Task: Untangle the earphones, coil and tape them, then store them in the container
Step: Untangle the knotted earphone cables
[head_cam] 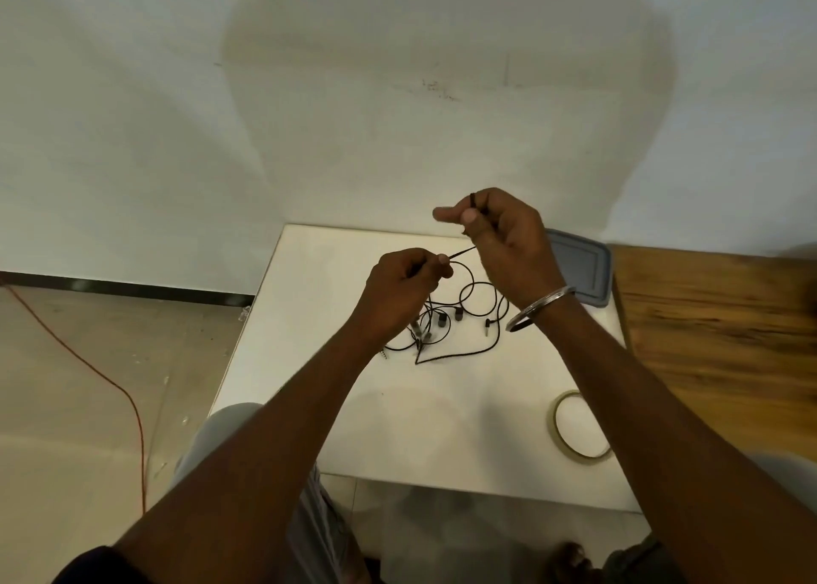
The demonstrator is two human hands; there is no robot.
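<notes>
Above the far half of the white table [442, 429], both hands are held raised. A black cord of the earphones [458, 315] is pinched between the thumb and curled fingers of the left hand [400, 289]. A short taut stretch of it runs up and right to the right hand [504, 238], where it is gripped by thumb and curled fingers, with one finger extended to the left. A small dark piece is noted at the top of that grip; what it is cannot be told. The rest of the earphones is left lying on the table below and between the hands, in loose overlapping loops, with buds and plugs seen among them. A grey container [583, 269] is seen at the far right corner of the table, partly hidden behind the right hand. A tape roll [553, 418] is laid flat by the right edge, nearer, well apart from the cords. A metal bangle [539, 307] is worn on the right wrist. An orange cable [110, 376] is trailed across the floor at left.
</notes>
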